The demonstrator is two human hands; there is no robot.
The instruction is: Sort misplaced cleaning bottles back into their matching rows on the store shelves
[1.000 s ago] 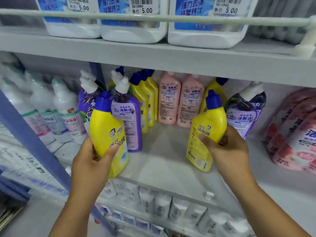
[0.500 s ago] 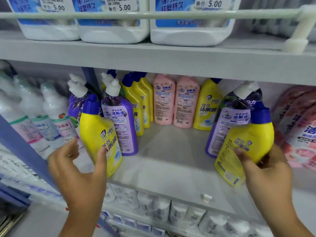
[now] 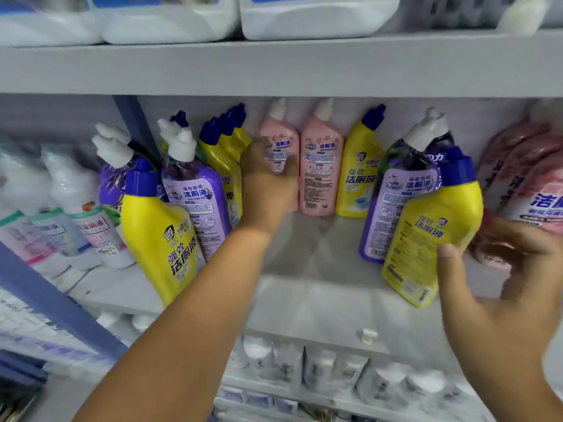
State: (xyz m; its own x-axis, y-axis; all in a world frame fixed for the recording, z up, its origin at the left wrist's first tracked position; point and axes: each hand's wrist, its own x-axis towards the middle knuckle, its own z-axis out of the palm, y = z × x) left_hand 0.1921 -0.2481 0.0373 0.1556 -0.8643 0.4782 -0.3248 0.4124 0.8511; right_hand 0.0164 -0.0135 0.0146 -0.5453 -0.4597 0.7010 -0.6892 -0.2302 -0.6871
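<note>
The left hand (image 3: 268,181) is smeared with blur in front of a pink bottle (image 3: 278,153), so whether its fingers touch it can't be told. The right hand (image 3: 511,287) is blurred too, its wrist cut by the edge. White jugs (image 3: 316,16) up top lose their labels above the frame.

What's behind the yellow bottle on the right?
Behind the right yellow bottle stands a purple bottle with a white cap; its lower right side is covered, so anything further back is hidden.
</note>
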